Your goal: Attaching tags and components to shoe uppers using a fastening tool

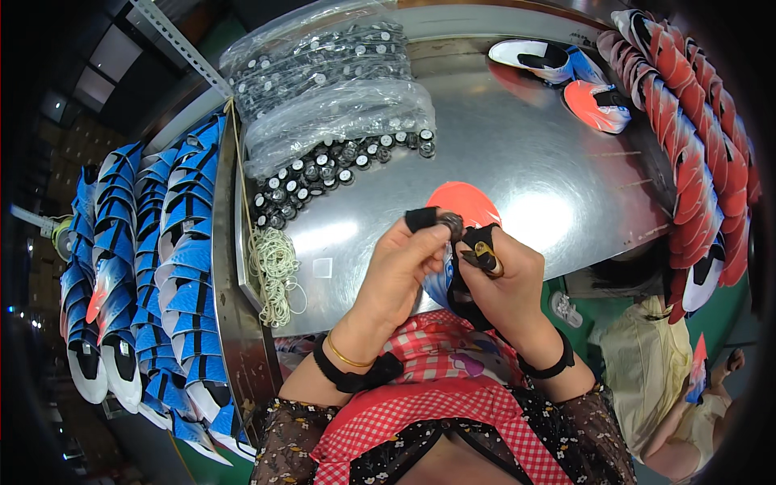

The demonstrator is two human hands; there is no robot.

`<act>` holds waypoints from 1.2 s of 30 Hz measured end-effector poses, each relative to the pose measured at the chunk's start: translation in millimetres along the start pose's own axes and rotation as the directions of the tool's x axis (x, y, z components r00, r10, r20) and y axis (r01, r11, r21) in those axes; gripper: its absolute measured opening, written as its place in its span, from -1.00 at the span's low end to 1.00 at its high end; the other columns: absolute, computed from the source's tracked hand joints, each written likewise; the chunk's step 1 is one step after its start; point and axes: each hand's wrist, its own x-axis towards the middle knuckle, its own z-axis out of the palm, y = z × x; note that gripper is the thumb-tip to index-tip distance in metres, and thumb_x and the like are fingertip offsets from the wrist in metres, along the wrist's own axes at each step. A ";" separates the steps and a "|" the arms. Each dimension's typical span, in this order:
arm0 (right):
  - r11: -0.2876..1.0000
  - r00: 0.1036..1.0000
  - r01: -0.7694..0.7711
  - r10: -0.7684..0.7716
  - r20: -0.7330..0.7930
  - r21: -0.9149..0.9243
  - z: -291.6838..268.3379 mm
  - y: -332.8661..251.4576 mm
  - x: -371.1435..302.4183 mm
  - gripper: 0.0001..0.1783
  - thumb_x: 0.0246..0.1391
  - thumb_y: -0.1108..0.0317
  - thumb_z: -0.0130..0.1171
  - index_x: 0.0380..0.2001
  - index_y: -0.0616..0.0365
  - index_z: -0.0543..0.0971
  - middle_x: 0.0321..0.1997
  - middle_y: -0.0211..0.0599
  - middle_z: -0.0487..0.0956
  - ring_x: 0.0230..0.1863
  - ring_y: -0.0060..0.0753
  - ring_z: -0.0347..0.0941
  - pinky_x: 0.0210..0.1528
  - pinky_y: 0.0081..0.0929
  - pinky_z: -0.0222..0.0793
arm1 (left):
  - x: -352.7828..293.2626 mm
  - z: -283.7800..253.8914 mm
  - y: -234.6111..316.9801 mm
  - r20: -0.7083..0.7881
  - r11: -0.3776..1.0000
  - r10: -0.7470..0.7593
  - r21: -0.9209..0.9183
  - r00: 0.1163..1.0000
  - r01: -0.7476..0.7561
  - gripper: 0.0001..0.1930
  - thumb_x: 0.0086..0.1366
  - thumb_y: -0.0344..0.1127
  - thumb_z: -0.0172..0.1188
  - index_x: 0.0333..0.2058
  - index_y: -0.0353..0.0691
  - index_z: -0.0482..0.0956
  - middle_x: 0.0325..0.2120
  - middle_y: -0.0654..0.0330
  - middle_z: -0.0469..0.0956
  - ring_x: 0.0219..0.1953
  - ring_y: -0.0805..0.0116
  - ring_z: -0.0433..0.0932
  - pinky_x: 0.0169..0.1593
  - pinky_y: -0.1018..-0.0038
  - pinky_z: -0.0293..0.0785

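Observation:
My left hand (pixel 408 263) is closed, thumb and fingertips pinching a small dark round knob (pixel 451 223). Black tape wraps one of its fingers. Close beside it, my right hand (pixel 513 279) is curled around a dark thing with a gold-coloured part (pixel 485 252); its kind I cannot make out. Beneath both hands lies a shoe upper (pixel 466 200), red-orange at its far end, with blue and black parts nearer my body. My hands cover its middle, so I cannot tell how firmly either one grips it.
Black round knobs with white discs (pixel 311 171) lie in rows at the metal table's (pixel 380 218) left, below plastic-bagged ones (pixel 339 105). A pale cord bundle (pixel 275 271) sits nearer. Stacked uppers hang left (pixel 190 267) and right (pixel 687 162). Another person's arm (pixel 675 424) shows lower right.

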 end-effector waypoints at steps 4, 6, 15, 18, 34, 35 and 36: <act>0.997 0.999 -0.039 0.040 -0.015 0.073 3.4 9.3 0.2 -0.78 -0.24 0.38 0.36 -0.58 0.14 0.48 -0.64 -0.21 0.46 -0.62 -0.17 0.44 -0.58 -0.38 0.29 | -1.2 1.2 5.0 -0.007 0.998 0.057 0.006 0.998 -0.057 -0.77 0.23 -0.38 0.16 -0.13 -0.21 0.45 -0.43 0.37 0.48 -0.47 0.66 0.37 -0.38 0.70 0.30; 0.999 0.999 -0.043 0.043 0.025 -0.006 -2.8 10.1 2.7 -0.73 -0.24 0.33 0.39 -0.60 0.15 0.47 -0.63 -0.18 0.47 -0.59 -0.13 0.45 -0.57 -0.36 0.30 | 1.0 -1.2 13.4 -0.060 0.984 0.179 0.026 0.982 -0.178 -0.67 0.25 -0.42 0.13 -0.01 -0.25 0.35 -0.39 0.33 0.47 -0.45 0.66 0.36 -0.38 0.72 0.28; 0.994 0.994 0.094 -0.097 0.052 0.058 -7.9 15.3 1.8 -0.76 -0.29 0.41 0.33 -0.48 0.16 0.49 -0.42 -0.23 0.50 -0.44 -0.18 0.48 -0.46 -0.38 0.37 | -9.1 7.7 -5.7 0.439 -0.015 0.415 0.879 0.797 -0.477 -0.46 0.02 -0.38 0.27 0.02 -0.29 0.37 -0.34 0.08 0.56 -0.46 0.14 0.51 -0.34 0.39 0.45; 0.961 0.991 -0.037 0.070 -0.110 0.275 -9.2 22.4 1.3 -0.87 -0.11 0.46 0.32 -0.48 0.22 0.55 -0.54 -0.38 0.48 -0.53 -0.59 0.36 -0.46 -0.60 0.29 | -5.3 10.7 -11.2 0.237 0.258 0.474 0.883 0.848 -0.391 -0.45 0.04 -0.52 0.24 0.05 -0.32 0.31 -0.47 0.22 0.58 -0.48 0.52 0.45 -0.28 0.58 0.41; 0.984 0.954 0.169 -0.151 0.260 -0.049 -15.2 67.3 -15.0 -0.79 -0.27 0.42 0.20 -0.53 0.15 0.37 -0.50 -0.25 0.44 -0.49 -0.13 0.45 -0.50 -0.27 0.35 | 30.7 -8.0 -21.4 0.192 0.336 0.447 0.869 0.874 -0.362 -0.58 0.07 -0.43 0.27 -0.06 -0.30 0.43 -0.40 0.12 0.63 -0.33 0.32 0.62 -0.18 0.48 0.48; 0.985 0.957 0.165 -0.147 0.249 -0.051 -14.2 70.3 -14.6 -0.79 -0.27 0.42 0.20 -0.53 0.15 0.37 -0.50 -0.25 0.44 -0.49 -0.13 0.45 -0.50 -0.27 0.35 | 31.2 -12.0 -21.9 0.202 0.331 0.442 0.869 0.874 -0.368 -0.58 0.07 -0.43 0.27 -0.06 -0.30 0.43 -0.40 0.12 0.63 -0.33 0.32 0.62 -0.18 0.48 0.48; 0.992 0.964 0.127 -0.129 0.234 0.023 -13.0 73.3 -14.3 -0.79 -0.26 0.42 0.20 -0.54 0.15 0.37 -0.52 -0.24 0.44 -0.48 -0.12 0.46 -0.50 -0.26 0.34 | 31.5 -17.4 -21.9 0.221 0.308 0.445 0.872 0.868 -0.380 -0.58 0.06 -0.43 0.28 -0.07 -0.30 0.44 -0.40 0.12 0.63 -0.33 0.31 0.62 -0.18 0.47 0.48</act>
